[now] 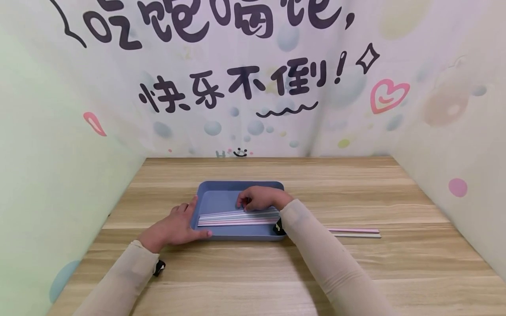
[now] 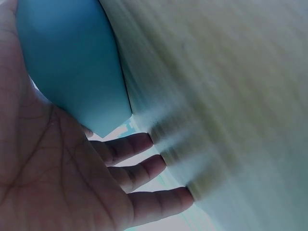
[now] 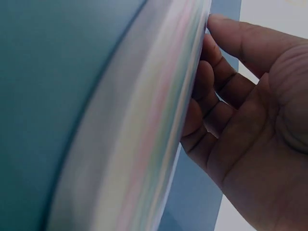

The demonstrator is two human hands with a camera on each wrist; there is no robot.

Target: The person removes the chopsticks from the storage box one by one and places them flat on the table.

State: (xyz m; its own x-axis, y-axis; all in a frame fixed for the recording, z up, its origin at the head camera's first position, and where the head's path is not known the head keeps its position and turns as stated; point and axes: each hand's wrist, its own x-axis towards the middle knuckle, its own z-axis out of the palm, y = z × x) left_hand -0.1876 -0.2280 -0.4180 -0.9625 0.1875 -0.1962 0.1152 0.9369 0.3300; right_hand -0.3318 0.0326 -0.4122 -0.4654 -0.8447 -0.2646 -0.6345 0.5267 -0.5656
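Note:
A shallow blue tray (image 1: 221,199) lies on the table with a row of slim pastel chopsticks (image 1: 233,218) inside, side by side. My left hand (image 1: 175,228) rests against the tray's left side, its fingers spread and its thumb over the front rim. In the left wrist view, the fingers of the left hand (image 2: 72,159) reach past the tray wall (image 2: 77,62). Above the back of the row, my right hand (image 1: 261,198) bends its fingers and seems to pinch the rearmost chopstick. The right wrist view has thumb and curled fingers at the edge of the chopsticks (image 3: 159,96); the contact is partly hidden.
Right of the tray, pink and pale green chopsticks (image 1: 357,230) lie on the wooden table (image 1: 253,272), partly behind the right sleeve (image 1: 332,259). Printed cloth walls (image 1: 245,131) stand at the back and both sides.

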